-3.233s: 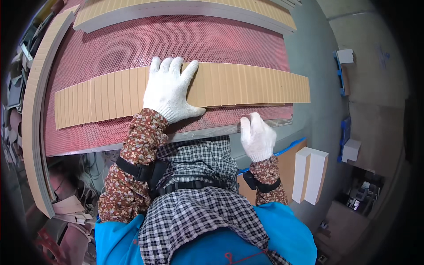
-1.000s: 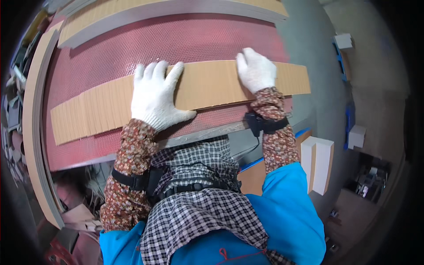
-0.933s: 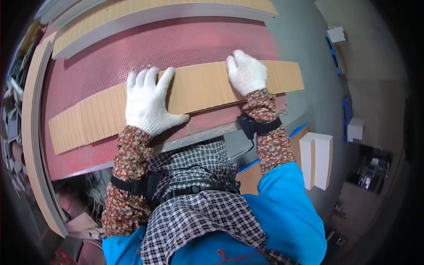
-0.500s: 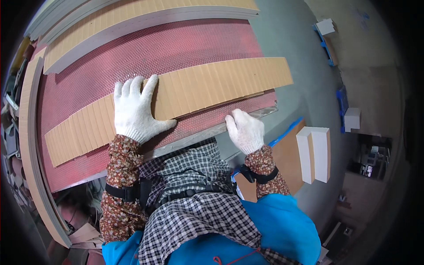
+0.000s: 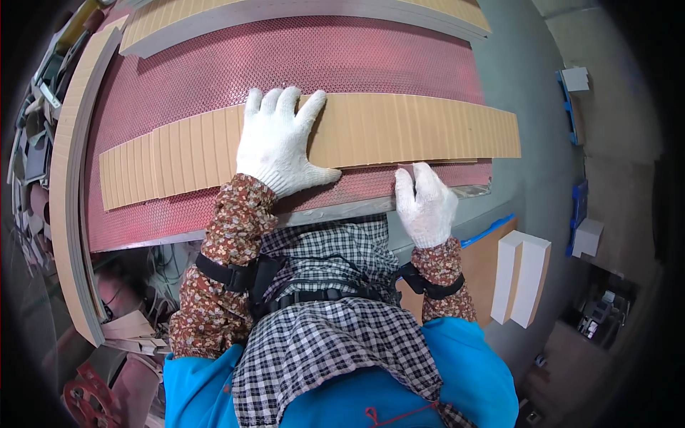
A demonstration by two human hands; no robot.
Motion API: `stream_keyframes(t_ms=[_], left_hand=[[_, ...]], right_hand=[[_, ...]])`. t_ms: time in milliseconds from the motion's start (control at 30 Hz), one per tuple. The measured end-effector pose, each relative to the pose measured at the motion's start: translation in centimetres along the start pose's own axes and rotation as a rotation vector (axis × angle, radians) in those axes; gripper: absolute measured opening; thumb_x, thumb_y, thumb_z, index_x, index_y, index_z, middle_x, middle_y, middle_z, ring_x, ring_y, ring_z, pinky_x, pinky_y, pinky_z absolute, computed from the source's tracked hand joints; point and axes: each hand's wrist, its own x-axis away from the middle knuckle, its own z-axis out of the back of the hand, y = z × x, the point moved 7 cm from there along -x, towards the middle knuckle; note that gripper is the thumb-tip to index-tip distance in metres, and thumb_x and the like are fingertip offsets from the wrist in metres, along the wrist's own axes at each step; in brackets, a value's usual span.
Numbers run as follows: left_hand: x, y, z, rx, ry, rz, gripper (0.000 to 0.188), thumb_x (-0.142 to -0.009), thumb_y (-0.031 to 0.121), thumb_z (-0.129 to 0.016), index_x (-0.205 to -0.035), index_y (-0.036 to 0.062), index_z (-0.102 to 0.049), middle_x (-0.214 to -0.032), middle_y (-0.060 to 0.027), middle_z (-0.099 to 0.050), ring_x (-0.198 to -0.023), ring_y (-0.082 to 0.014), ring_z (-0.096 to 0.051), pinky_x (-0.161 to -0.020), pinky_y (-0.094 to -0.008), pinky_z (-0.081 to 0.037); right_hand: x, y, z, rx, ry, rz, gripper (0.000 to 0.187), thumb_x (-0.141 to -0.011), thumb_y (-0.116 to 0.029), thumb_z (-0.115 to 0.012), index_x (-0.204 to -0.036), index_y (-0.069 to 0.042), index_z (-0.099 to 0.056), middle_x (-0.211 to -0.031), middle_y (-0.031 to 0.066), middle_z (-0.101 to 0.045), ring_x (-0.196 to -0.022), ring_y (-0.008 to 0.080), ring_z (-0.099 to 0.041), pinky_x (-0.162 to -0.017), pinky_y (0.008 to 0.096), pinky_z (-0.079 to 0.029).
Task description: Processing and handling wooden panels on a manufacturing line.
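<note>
Two long, gently arched tan corrugated-looking strips lie overlapped on a red mesh-textured tabletop (image 5: 342, 50). The upper strip (image 5: 407, 128) sits further right, so the lower strip (image 5: 125, 171) shows at the left end and as a sliver along the near right edge. My left hand (image 5: 278, 143), in a white knit glove, rests on the upper strip with fingers spread and thumb stretched out to the right. At the strip's near edge, my gloved right hand (image 5: 426, 207) has its thumb and fingers curled together. What lies between those fingertips, if anything, is too small to tell.
A stack of similar curved boards (image 5: 307, 18) lies along the table's far side, another (image 5: 75, 178) along its left. White-faced blocks (image 5: 519, 278) stand on a brown board (image 5: 471, 264) at right. Scraps (image 5: 36, 157) pile up at far left.
The whole view has shifted, so the table appears further right. My right hand's fingers have come up to the strip's near edge. My left hand still lies spread on the strip.
</note>
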Motion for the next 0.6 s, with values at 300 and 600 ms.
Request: stream_keyframes(t_ms=[300, 600], left_hand=[[0.1, -0.1, 0.0, 0.022, -0.001, 0.01, 0.105, -0.061, 0.062, -0.089, -0.147, 0.0106, -0.055, -0.13, -0.0184, -0.059, -0.13, -0.0362, -0.053, -0.119, -0.0595, -0.029], [0.0, -0.1, -0.2, 0.079, -0.114, 0.059, 0.113, -0.061, 0.063, -0.089, -0.153, 0.0105, -0.051, -0.142, -0.0213, -0.054, -0.141, -0.0405, -0.046, -0.126, -0.0627, -0.024]], right_hand=[[-0.9, -1.1, -0.7, 0.071, -0.042, 0.045, 0.019, -0.1, -0.024, -0.07, -0.091, -0.008, -0.064, -0.081, 0.0139, -0.069, -0.067, 0.0353, -0.07, -0.058, 0.0448, -0.055], [-8.3, -1.0, -3.4, 0.161, -0.043, 0.121, 0.026, -0.104, -0.031, -0.06, -0.097, -0.008, -0.069, -0.082, 0.0135, -0.074, -0.069, 0.0318, -0.074, -0.064, 0.0453, -0.059]])
